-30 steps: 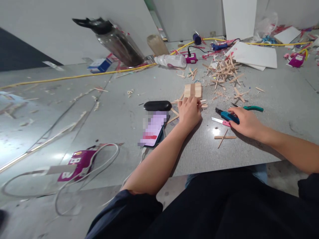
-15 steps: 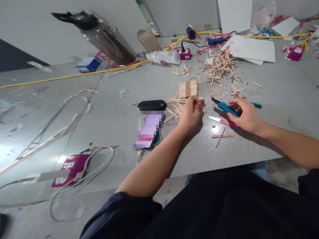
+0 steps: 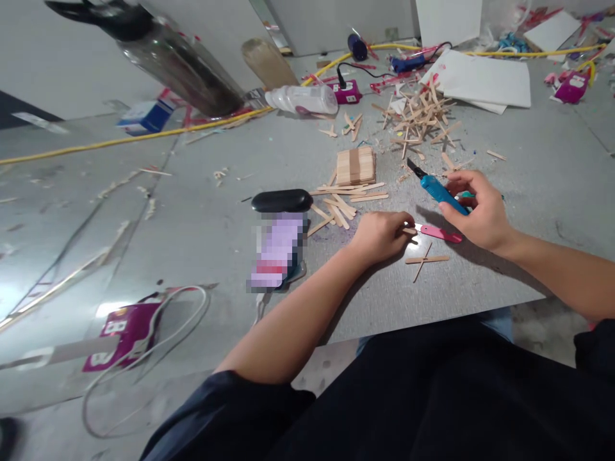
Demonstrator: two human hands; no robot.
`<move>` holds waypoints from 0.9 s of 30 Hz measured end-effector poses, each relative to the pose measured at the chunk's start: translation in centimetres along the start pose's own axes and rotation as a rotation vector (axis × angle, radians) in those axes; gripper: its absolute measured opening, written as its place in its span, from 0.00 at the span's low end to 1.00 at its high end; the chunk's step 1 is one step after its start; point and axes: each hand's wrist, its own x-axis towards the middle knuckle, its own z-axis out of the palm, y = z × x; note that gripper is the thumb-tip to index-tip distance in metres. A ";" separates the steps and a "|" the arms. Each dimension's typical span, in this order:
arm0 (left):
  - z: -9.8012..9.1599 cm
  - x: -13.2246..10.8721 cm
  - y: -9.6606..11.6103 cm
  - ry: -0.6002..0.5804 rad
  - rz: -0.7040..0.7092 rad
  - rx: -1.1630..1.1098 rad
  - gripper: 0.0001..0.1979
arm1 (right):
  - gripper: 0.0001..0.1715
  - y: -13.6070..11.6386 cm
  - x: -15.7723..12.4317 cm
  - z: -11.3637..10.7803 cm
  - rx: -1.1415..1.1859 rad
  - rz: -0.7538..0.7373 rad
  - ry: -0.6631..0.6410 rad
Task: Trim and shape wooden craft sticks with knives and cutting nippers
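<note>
The left hand (image 3: 384, 234) was closed narrowly and low over the grey metal surface (image 3: 365, 294), with a flat, pale wooden stick (image 3: 410, 231) between its fingertips, right of the centre of the frame. The right hand (image 3: 480, 208), further right in the frame, was curled around a bright blue utility knife with a black tip (image 3: 436, 190), which pointed to the upper left.

To handle the stick well beside this tool, I judge that a firm pinch was needed, with the fingertips well away from the cutting edge. The blue tool probably called for a firmer and steadier grip, because it seemed to sit loosely in the fingers. Care was also due to the slim knife with a pink handle (image 3: 439, 233), whose blade end lay just beside the left fingertips.

About its look, the stick showed only a short end, light brown and apparently smooth; its other part was hidden by the hand, so I cannot tell its whole length. Below it in the frame, two thin wooden sticks crossed as an X (image 3: 426, 259) lay flat on the surface.
</note>
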 end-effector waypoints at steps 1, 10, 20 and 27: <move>0.0 0.0 0.0 -0.008 0.006 0.029 0.08 | 0.25 0.1 0.0 0.0 0.003 -0.009 0.001; -0.1 0.2 0.0 -0.086 0.074 0.118 0.17 | 0.23 -0.2 -0.2 -0.1 -0.033 -0.028 -0.022; 0.4 -0.4 1.3 0.049 -0.004 -0.039 0.23 | 0.20 -1.5 -0.1 -0.4 -0.040 0.060 -0.020; 0.7 0.3 1.1 0.201 -0.120 -0.384 0.08 | 0.27 -0.8 -0.2 0.2 0.169 0.207 -0.042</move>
